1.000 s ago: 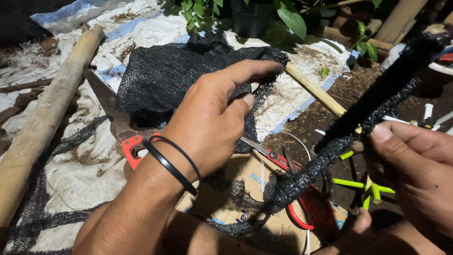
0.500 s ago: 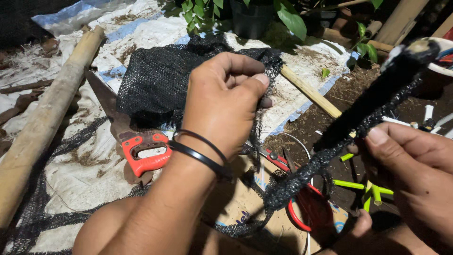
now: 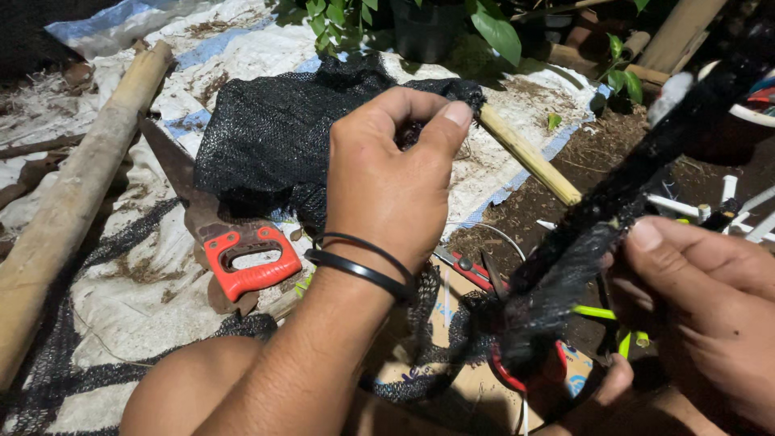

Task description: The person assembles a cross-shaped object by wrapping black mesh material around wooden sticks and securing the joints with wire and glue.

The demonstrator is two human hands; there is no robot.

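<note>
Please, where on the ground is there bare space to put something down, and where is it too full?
Free: the white sheet between the thick bamboo pole and the red-handled saw; also the sheet between the black net pile and the thin stick. Crowded: under the left hand and right hand, with pliers and netting.

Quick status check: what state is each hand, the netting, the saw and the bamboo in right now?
left hand: raised, fingers pinched on netting
right hand: gripping the wrapped pole
wrapped pole: tilted, covered in black netting
netting pile: bunched on the tarp
saw: lying flat
bamboo pole: lying on the ground
</note>
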